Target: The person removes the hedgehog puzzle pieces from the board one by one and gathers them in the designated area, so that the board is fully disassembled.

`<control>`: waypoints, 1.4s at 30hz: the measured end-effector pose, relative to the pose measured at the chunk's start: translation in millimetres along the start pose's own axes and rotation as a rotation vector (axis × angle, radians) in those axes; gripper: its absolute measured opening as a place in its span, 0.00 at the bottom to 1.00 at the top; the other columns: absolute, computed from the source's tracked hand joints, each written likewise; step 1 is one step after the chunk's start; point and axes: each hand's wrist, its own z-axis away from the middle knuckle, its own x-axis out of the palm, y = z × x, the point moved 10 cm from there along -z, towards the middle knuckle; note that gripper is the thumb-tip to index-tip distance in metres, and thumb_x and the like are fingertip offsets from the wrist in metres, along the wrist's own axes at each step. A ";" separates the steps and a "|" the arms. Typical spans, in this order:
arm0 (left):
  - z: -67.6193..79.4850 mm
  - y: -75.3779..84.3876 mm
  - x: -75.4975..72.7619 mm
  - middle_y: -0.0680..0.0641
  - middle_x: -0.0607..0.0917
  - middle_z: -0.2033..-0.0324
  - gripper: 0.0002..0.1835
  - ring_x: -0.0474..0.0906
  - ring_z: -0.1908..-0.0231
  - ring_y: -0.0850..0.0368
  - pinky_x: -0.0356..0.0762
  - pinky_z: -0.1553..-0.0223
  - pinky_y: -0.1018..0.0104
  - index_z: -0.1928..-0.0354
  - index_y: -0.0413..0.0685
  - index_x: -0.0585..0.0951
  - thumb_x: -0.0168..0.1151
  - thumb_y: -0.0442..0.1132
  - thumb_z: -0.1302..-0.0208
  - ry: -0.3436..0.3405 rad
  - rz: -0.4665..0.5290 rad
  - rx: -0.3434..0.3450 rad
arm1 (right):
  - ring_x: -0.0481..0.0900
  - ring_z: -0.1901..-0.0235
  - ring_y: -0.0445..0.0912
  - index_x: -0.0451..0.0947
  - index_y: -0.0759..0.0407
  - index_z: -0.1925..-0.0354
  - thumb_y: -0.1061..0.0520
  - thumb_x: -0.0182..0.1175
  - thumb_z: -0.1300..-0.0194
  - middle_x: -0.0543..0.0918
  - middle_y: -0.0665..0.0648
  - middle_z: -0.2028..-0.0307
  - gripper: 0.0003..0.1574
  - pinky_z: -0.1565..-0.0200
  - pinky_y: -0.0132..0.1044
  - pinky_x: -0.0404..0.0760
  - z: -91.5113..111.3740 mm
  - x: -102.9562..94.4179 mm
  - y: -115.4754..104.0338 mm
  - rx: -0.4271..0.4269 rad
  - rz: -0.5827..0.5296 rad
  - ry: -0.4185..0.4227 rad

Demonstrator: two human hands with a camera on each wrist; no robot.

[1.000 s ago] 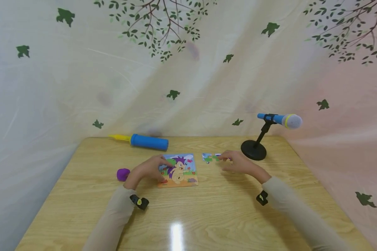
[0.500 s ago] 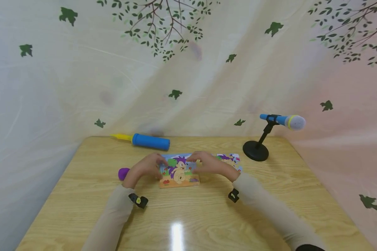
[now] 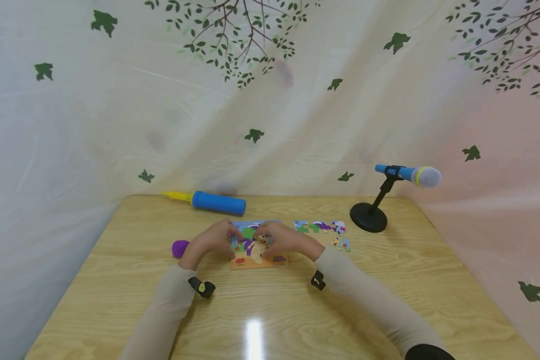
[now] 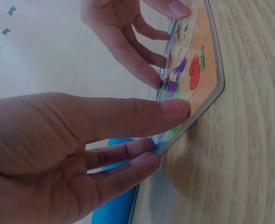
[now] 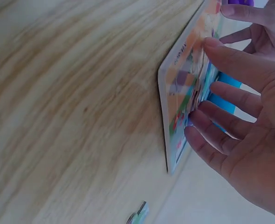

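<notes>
A flat hedgehog puzzle board (image 3: pixel 252 264) lies on the wooden table, with its orange strip toward the person. My left hand (image 3: pixel 213 241) rests at the board's left edge. In the left wrist view, the left thumb (image 4: pixel 133 116) extends over the picture while fingertips (image 4: pixel 147 163) meet the edge. Over the middle of the picture is my right hand (image 3: pixel 283 239), its thumb and fingers spread apart and reaching down to the surface. Part of the hedgehog is hidden beneath it. I cannot tell whether a loose piece lies under the right fingertips.
Several loose puzzle pieces (image 3: pixel 337 228) lie right of the board. A purple ball-like lump (image 3: pixel 179 248) sits beside the left wrist. Behind are a blue and yellow hand pump (image 3: pixel 218 202) and a toy microphone (image 3: pixel 407 174) on a black stand (image 3: pixel 368 217).
My right hand has moved left from the loose pieces to over the middle of the board. My left hand has stayed at the board's left side.
</notes>
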 end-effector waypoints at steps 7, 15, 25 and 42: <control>1.2 2.3 -1.2 0.41 0.79 0.55 0.24 0.73 0.60 0.53 0.75 0.55 0.61 0.54 0.42 0.89 0.81 0.30 0.60 0.006 0.001 0.006 | 0.74 0.34 0.57 0.77 0.65 0.36 0.59 0.74 0.40 0.78 0.63 0.35 0.35 0.35 0.51 0.76 -1.4 1.4 -0.6 0.030 0.027 -0.003; 0.1 -2.2 -2.0 0.43 0.78 0.58 0.23 0.73 0.62 0.53 0.75 0.57 0.62 0.57 0.40 0.88 0.82 0.30 0.61 0.023 0.026 -0.027 | 0.74 0.35 0.56 0.77 0.64 0.36 0.60 0.74 0.41 0.78 0.62 0.35 0.35 0.36 0.49 0.77 -3.4 1.8 0.7 0.027 0.008 0.007; 1.4 1.2 -3.0 0.42 0.79 0.60 0.24 0.74 0.63 0.54 0.76 0.58 0.63 0.57 0.37 0.87 0.82 0.30 0.62 0.031 0.025 -0.018 | 0.77 0.41 0.55 0.78 0.63 0.36 0.59 0.76 0.43 0.76 0.63 0.37 0.37 0.40 0.49 0.80 -5.7 0.8 0.2 0.031 0.015 -0.004; 0.9 1.8 -2.7 0.41 0.80 0.59 0.23 0.74 0.64 0.54 0.76 0.60 0.63 0.57 0.36 0.88 0.82 0.29 0.62 0.026 0.022 -0.031 | 0.77 0.42 0.55 0.79 0.61 0.37 0.58 0.75 0.41 0.73 0.63 0.36 0.35 0.42 0.49 0.80 -4.1 -0.1 0.8 0.025 0.020 0.001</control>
